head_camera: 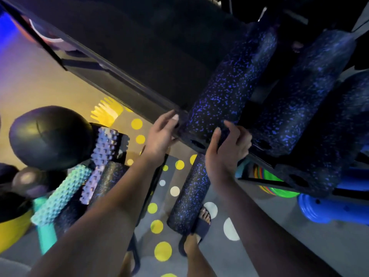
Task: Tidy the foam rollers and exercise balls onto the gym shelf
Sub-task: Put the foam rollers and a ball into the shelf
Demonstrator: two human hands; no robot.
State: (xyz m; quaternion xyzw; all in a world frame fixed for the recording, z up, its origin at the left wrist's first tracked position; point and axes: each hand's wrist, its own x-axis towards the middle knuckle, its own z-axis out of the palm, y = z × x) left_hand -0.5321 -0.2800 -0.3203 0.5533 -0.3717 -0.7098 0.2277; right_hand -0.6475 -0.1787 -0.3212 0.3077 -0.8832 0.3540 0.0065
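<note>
Long black foam roller flecked with blue (225, 92), lying lengthways on the dark gym shelf (119, 76), hollow near end jutting just past the front lip. Matt speckled skin, flecks brightest toward that near end.

Right hand (227, 148) curled round the end from the right, thumb on top. Left hand (159, 134) with fingers nearly straight and spread, tips touching the lip just beside the roller's left flank.

Close on the right, second speckled roller (299, 92) and third speckled roller (339, 136) lying parallel, narrow dark gaps between. To the left, a long run of dim shelf surface.

Below, shorter speckled roller (189, 192) on the grey dotted floor (162, 250), against a slippered foot (201, 222). Further left, black exercise ball (50, 136), purple ridged roller (103, 152) and teal knobbly roller (61, 196) crowded together.
</note>
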